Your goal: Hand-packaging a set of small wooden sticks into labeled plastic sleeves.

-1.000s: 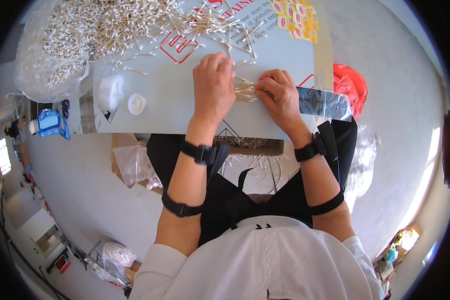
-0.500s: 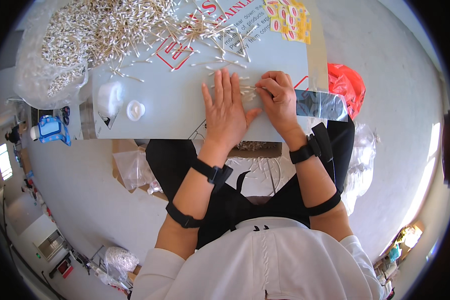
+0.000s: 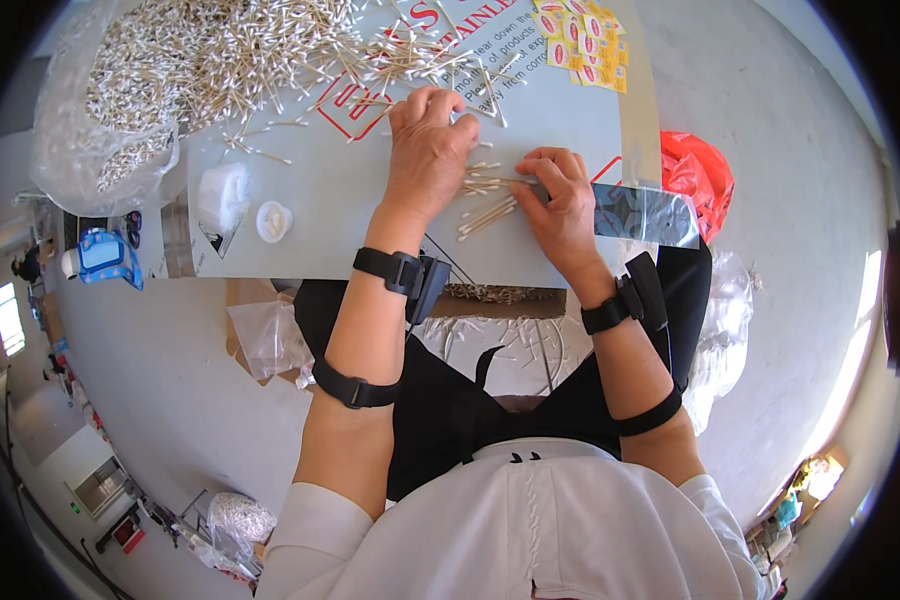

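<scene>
My right hand [image 3: 560,205] is closed in a pinch at the ends of a few cotton swabs [image 3: 490,184] that point left across the tabletop. Just below them lies a small slanted row of loose cotton swabs [image 3: 487,217]. To the left, my left hand [image 3: 425,150] rests over the board with its fingers curled, close to the near edge of the scattered swabs. Its fingertips are turned down, so what they hold, if anything, is hidden. A large heap of cotton swabs [image 3: 220,60] covers the far left, partly inside a clear plastic bag [image 3: 60,150].
The grey printed tabletop [image 3: 320,220] carries a small round white container [image 3: 274,221] and a clear plastic one [image 3: 223,195] on its left. Yellow-and-white stickers [image 3: 585,45] lie at the far right. A red plastic bag [image 3: 695,180] hangs by the right edge. Below is an open carton [image 3: 500,303].
My left hand has lifted from lying flat beside the swabs and moved away and slightly left, its fingers now curled. More swabs show between the hands. My right hand has barely shifted.
</scene>
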A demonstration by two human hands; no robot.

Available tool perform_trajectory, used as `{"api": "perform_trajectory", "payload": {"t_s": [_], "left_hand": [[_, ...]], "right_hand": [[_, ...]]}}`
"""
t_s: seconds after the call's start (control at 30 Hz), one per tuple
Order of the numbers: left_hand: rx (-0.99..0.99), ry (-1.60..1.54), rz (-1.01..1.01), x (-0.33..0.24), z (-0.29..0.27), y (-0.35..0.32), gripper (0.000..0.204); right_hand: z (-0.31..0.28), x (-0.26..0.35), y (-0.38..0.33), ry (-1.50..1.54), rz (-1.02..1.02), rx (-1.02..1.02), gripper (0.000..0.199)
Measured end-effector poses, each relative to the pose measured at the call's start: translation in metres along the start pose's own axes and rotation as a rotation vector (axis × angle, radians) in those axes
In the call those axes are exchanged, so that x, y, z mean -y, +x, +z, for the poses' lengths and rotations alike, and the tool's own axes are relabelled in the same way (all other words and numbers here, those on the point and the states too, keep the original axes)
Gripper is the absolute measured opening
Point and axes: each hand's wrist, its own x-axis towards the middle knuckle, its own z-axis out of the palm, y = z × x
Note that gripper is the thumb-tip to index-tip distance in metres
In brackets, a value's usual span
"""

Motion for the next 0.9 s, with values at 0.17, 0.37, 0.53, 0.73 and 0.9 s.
{"api": "perform_trajectory", "payload": {"t_s": [0.17, 0.37, 0.53, 0.73, 0.9], "left_hand": [[-0.074, 0.048, -0.139, -0.009, -0.001, -0.013, 0.007], [-0.108, 0.054, -0.212, -0.021, -0.004, -0.034, 0.025], [0.004, 0.035, -0.195, -0.044, -0.014, -0.059, 0.036], [-0.055, -0.002, -0.175, -0.04, -0.005, -0.06, 0.025], [-0.045, 0.013, -0.116, -0.042, -0.003, -0.056, 0.021]], "right_hand": [[-0.009, 0.0, -0.006, 0.032, -0.042, 0.045, 0.024], [-0.004, 0.007, -0.009, -0.076, -0.206, 0.127, 0.021], [0.001, 0.005, -0.015, -0.107, -0.232, 0.128, 0.018], [-0.001, 0.01, -0.017, -0.114, -0.236, 0.145, 0.017], [-0.004, 0.01, -0.019, -0.065, -0.171, 0.148, 0.017]]}}
